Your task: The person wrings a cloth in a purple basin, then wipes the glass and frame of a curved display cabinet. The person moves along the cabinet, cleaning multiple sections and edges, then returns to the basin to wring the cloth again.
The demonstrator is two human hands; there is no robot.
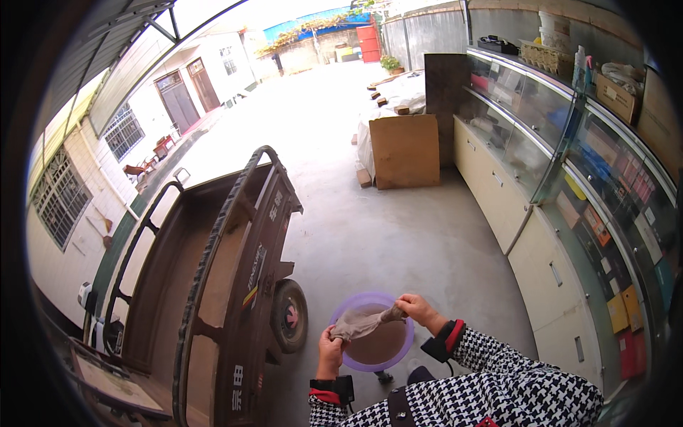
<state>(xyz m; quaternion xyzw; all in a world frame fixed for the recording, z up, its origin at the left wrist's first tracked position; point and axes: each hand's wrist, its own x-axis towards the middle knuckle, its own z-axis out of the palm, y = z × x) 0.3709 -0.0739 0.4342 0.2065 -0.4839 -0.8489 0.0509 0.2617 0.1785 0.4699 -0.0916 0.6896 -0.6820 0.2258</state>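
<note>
A greyish-brown cloth (358, 325) is stretched between my two hands above a round purple basin (410, 340). Brownish, murky water (378, 347) fills the lower part of the basin. My left hand (330, 354) grips the cloth's wider, bunched end at the basin's left side. At the upper right rim, my right hand (421, 313) has its fingers closed on the other end, which looks narrower and twisted. The cloth sags a little in the middle and covers part of the water.
Left of the basin stands a brown cargo tricycle bed (245, 285) with raised rails and a wheel (289, 315). Glass display cabinets (512, 192) line the right side. Farther ahead, a cardboard sheet (405, 151) leans against a covered stack on the concrete floor (334, 242).
</note>
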